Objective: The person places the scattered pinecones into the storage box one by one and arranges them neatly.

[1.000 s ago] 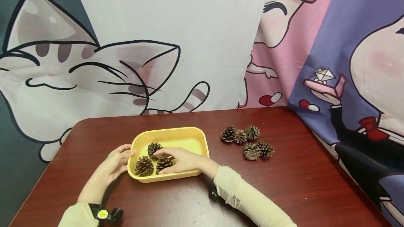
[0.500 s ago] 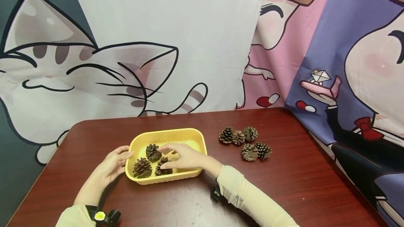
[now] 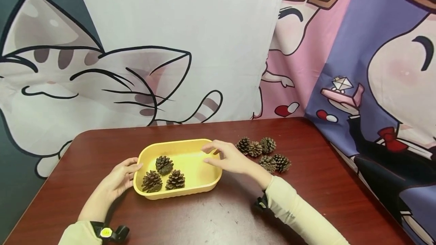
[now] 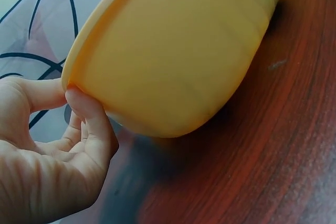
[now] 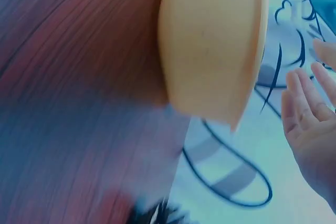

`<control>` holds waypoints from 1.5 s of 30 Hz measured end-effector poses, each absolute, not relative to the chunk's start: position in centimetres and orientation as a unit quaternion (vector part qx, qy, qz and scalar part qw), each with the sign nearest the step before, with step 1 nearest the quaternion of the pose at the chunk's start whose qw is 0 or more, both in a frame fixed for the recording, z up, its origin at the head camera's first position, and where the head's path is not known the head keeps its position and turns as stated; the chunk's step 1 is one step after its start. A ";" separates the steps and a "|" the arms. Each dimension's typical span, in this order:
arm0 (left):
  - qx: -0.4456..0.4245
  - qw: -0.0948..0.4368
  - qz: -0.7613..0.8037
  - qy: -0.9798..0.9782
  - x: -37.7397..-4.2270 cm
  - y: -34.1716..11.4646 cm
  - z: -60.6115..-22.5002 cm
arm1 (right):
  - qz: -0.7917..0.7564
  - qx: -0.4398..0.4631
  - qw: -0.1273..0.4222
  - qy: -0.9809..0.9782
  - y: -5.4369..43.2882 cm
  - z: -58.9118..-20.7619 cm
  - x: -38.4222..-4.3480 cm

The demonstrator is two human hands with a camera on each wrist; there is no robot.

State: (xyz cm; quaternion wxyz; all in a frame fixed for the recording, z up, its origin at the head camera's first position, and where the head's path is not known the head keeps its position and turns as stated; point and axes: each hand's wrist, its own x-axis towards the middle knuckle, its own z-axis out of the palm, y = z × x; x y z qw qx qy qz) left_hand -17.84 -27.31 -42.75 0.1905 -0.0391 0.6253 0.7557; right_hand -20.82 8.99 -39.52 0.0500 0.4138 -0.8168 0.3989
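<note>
A yellow plastic basin [image 3: 201, 189] stands on the table with three pine cones inside, among them a front-left pine cone [image 3: 152, 181], gathered toward its left end. My left hand [image 3: 119, 179] pinches the basin's left rim between thumb and finger; the left wrist view shows this pinch [image 4: 73, 90] close up. My right hand [image 3: 231, 158] hovers over the basin's right end, holding nothing, its fingers relaxed and spread. In the right wrist view the right hand [image 5: 315, 114] is beside the basin's outer wall [image 5: 210, 40].
Several loose pine cones lie right of the basin, a back group [image 3: 268, 145] and a front pair [image 3: 282, 163] partly behind my right wrist. The red-brown table [image 3: 190, 220] ends at a cartoon-printed cloth [image 3: 231, 48] behind it.
My right hand has let go of the front-right pine cone in the basin and moved right, up to the basin's right rim. My left hand stays at the left rim.
</note>
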 end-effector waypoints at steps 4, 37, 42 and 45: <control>-0.042 0.192 0.759 0.620 -17.7 -27.4 -42.8 | 0.424 0.387 0.053 -0.817 11.5 -39.8 -21.0; -0.036 0.190 0.790 0.581 -17.7 -27.5 -43.0 | 0.367 0.304 0.054 -0.877 21.0 -41.4 -24.9; -0.035 0.190 0.792 0.579 -17.7 -27.3 -43.0 | 0.328 0.311 0.040 -0.891 21.0 -41.9 -25.5; -0.034 0.190 0.789 0.583 -17.7 -27.3 -42.9 | 0.294 0.321 0.026 -0.900 20.7 -42.1 -25.9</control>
